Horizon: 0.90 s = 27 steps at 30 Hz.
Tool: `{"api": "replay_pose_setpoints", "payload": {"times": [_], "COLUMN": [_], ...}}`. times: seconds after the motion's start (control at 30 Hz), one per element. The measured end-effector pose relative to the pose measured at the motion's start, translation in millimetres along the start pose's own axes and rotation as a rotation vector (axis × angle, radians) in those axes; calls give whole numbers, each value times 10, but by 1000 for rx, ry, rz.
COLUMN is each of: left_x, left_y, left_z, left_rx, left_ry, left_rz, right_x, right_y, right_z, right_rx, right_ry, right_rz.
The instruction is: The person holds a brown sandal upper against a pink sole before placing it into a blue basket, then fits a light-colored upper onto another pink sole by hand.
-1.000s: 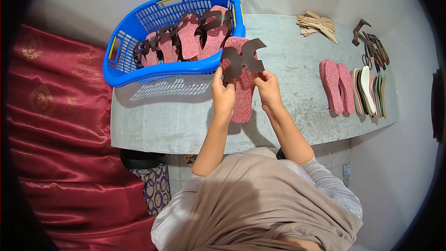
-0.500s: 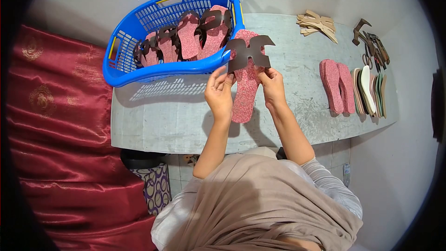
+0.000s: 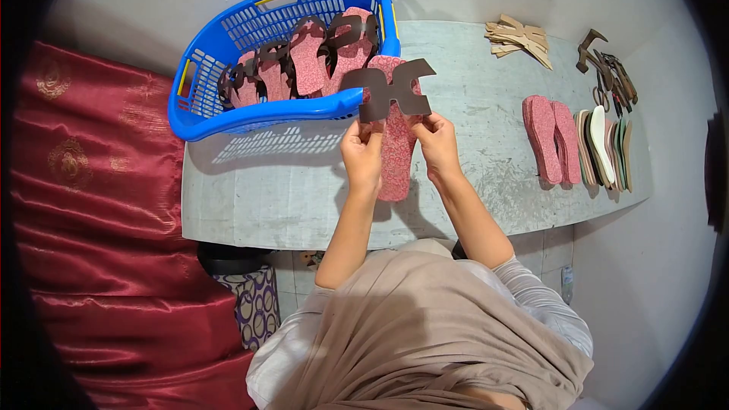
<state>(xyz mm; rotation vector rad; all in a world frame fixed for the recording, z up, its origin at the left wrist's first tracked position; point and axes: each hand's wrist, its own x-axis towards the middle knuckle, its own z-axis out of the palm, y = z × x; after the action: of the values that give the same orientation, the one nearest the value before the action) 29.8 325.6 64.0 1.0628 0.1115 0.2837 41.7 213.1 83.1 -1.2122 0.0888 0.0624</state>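
Observation:
Between my two hands is a pink floral-patterned sandal sole (image 3: 397,163) with a dark brown H-shaped strap piece (image 3: 392,96) lying across its front part. My left hand (image 3: 361,158) pinches the left edge just below the strap, thumb on top. On the opposite edge, my right hand (image 3: 439,146) grips near the strap's lower right corner, with its thumb over the sole. The strap's upper arms stick out freely to both sides. Its left side overlaps the rim of the blue basket (image 3: 258,115) in this view. Fingers underneath the sole are hidden.
The basket holds several pink sandals (image 3: 309,61) with dark straps. At right on the grey table (image 3: 258,216) lie pink soles (image 3: 542,140), a row of mixed-colour soles (image 3: 602,148), beige strap-shaped pieces (image 3: 520,39), a hammer (image 3: 586,49) and other hand tools. A red curtain (image 3: 114,205) hangs at left.
The strap piece has shifted left and slightly down along with its sole. My left fingers, spread before, have closed on the edge. My right hand has moved slightly left.

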Motion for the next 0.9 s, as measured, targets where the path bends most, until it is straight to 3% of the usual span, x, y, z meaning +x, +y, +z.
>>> {"api": "replay_pose_setpoints", "payload": {"times": [0.2,0.33,0.53,0.9], "left_x": [12,43,82,67], "left_y": [50,89,-4,11], "left_z": [-10,-5,4,36], "left_rx": [-68,-22,-201,-226], "left_ry": [-11,-62,-110,-23], "left_rz": [-4,-12,-113,-85], "right_x": [80,66,69,37], "right_y": [118,194,59,113], "right_z": [-82,-92,-39,-36], "right_rx": [-74,2,149,233], "right_ry": [-95,-65,-15,-8], "right_rz": [0,-19,-60,-54]}}
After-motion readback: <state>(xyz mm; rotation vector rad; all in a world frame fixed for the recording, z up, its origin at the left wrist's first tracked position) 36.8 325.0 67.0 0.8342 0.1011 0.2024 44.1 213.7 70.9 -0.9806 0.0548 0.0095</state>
